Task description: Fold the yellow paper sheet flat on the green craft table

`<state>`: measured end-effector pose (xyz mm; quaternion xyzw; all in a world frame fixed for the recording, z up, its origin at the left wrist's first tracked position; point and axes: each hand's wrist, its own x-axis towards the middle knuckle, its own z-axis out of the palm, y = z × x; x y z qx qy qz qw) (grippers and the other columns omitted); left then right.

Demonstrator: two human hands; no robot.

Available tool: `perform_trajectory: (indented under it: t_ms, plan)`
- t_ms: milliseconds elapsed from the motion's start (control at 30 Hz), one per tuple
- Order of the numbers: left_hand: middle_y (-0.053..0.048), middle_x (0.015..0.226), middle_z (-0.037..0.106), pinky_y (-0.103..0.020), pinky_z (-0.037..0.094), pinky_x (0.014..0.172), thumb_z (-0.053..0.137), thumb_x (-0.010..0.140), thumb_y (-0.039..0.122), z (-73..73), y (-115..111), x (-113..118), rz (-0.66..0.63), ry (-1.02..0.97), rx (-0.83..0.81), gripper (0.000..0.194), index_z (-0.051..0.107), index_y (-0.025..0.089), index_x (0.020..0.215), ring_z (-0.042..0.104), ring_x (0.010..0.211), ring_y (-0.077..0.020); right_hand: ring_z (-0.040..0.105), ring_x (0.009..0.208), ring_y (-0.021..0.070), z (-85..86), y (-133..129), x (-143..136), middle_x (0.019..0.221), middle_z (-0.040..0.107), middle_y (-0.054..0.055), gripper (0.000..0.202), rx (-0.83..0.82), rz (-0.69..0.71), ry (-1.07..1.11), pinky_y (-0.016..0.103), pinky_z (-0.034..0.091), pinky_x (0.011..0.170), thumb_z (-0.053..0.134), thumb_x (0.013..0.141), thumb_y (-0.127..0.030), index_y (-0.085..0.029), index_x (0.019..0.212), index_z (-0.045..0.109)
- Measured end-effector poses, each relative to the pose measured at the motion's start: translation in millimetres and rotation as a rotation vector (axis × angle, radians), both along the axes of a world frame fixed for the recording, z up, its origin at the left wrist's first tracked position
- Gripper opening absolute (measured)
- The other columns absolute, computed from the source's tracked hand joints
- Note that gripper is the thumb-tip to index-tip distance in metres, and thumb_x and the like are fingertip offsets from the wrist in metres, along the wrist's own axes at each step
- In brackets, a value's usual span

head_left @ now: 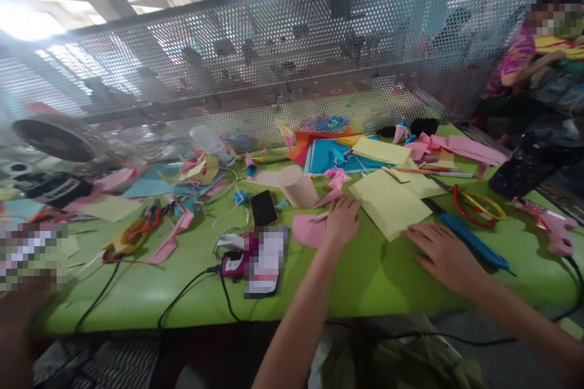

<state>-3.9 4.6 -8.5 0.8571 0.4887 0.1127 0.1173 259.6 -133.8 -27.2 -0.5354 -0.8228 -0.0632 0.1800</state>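
My left hand (343, 220) lies palm down on the green table, fingers stretched forward beside the left corner of a yellow paper sheet (392, 203). Under its left side is a pink rounded paper piece (305, 232), and a thin pen-like stick (320, 216) pokes out there; whether the hand touches the stick I cannot tell. A pink paper cone with a ruffled top (336, 181) lies just beyond the fingers. My right hand (440, 250) is spread flat, fingertips at the near right edge of the yellow sheet. A blue cutter-like tool (472, 242) lies just beyond it.
Scissors with red and yellow handles (479, 203) and a pink glue gun (554, 225) lie right. A cardboard tube (297, 187), a dark phone (264, 208) and corded tools are left. Another person's hand (27, 301) is far left. A perforated metal screen (274, 67) stands behind.
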Motion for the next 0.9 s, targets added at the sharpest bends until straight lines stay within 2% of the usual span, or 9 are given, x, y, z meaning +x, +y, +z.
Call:
perform_trajectory:
  t_ms: [100, 233, 333, 400, 500, 567, 733, 900]
  plan:
    - [-0.005, 0.167, 0.049, -0.051, 0.022, 0.133, 0.050, 0.102, 0.024, 0.5, -3, 4, -0.027, 0.016, 0.005, 0.052, 0.055, 0.025, 0.154, 0.039, 0.157, -0.0256, 0.069, 0.119, 0.0302, 3.2, 14, -14, 0.139, 0.072, 0.013, 0.038, 0.015, -0.024, -0.046, 0.047, 0.053, 0.102, 0.063, 0.097, -0.025, -0.022, 0.135, 0.068]
    - [-0.004, 0.168, 0.048, -0.054, 0.022, 0.134, 0.050, 0.103, 0.025, 2.9, -9, 6, -0.038, 0.031, 0.018, 0.052, 0.055, 0.026, 0.154, 0.038, 0.159, -0.0260, 0.072, 0.092, 0.0277, 4.1, 30, -28, 0.102, 0.080, 0.010, 0.018, 0.020, -0.051, -0.082, 0.043, 0.052, 0.089, 0.056, 0.099, -0.016, -0.019, 0.106, 0.073]
    - [-0.004, 0.168, 0.048, -0.052, 0.022, 0.134, 0.051, 0.099, 0.019, 6.0, -9, 4, -0.037, 0.038, 0.031, 0.056, 0.054, 0.025, 0.155, 0.037, 0.159, -0.0255, 0.071, 0.083, 0.0262, 3.5, 32, -26, 0.089, 0.078, 0.009, 0.024, 0.034, -0.050, -0.087, 0.042, 0.050, 0.086, 0.052, 0.098, -0.009, -0.019, 0.091, 0.073]
    - [-0.004, 0.168, 0.047, -0.052, 0.022, 0.134, 0.050, 0.096, 0.014, 8.0, -9, 2, -0.043, 0.041, 0.036, 0.061, 0.053, 0.026, 0.156, 0.036, 0.160, -0.0248, 0.072, 0.085, 0.0252, 3.2, 29, -22, 0.094, 0.080, 0.008, 0.021, 0.046, -0.044, -0.074, 0.041, 0.050, 0.086, 0.054, 0.100, -0.013, -0.019, 0.097, 0.074]
    - [-0.004, 0.169, 0.046, -0.054, 0.023, 0.134, 0.051, 0.095, 0.014, 9.8, -9, 2, -0.061, 0.046, 0.029, 0.063, 0.052, 0.028, 0.157, 0.036, 0.160, -0.0250, 0.073, 0.093, 0.0255, 2.3, 22, -19, 0.106, 0.081, 0.008, 0.018, 0.063, -0.032, -0.057, 0.041, 0.050, 0.089, 0.061, 0.102, -0.027, -0.021, 0.112, 0.075]
    - [-0.004, 0.168, 0.048, -0.054, 0.023, 0.134, 0.053, 0.096, 0.016, 10.4, -11, 5, -0.081, 0.049, 0.015, 0.062, 0.052, 0.029, 0.156, 0.039, 0.158, -0.0248, 0.074, 0.094, 0.0262, 1.7, 18, -20, 0.106, 0.081, 0.008, 0.017, 0.074, -0.025, -0.059, 0.042, 0.049, 0.090, 0.062, 0.102, -0.030, -0.022, 0.111, 0.075]
    - [-0.002, 0.166, 0.051, -0.053, 0.019, 0.135, 0.055, 0.098, 0.022, 15.3, -22, 10, -0.121, 0.050, -0.023, 0.057, 0.053, 0.030, 0.155, 0.042, 0.157, -0.0225, 0.073, 0.087, 0.0251, 2.8, 12, -22, 0.093, 0.080, 0.007, 0.019, 0.113, -0.018, -0.067, 0.041, 0.047, 0.089, 0.058, 0.102, -0.017, -0.023, 0.096, 0.075]
    - [-0.003, 0.168, 0.048, -0.052, 0.023, 0.134, 0.053, 0.106, 0.041, 26.7, -35, 0, -0.141, -0.007, -0.109, 0.051, 0.053, 0.029, 0.156, 0.040, 0.158, -0.0241, 0.075, 0.098, 0.0274, 9.5, 4, -11, 0.107, 0.082, 0.007, 0.022, 0.193, -0.055, -0.002, 0.044, 0.049, 0.095, 0.055, 0.101, -0.015, -0.025, 0.105, 0.075]
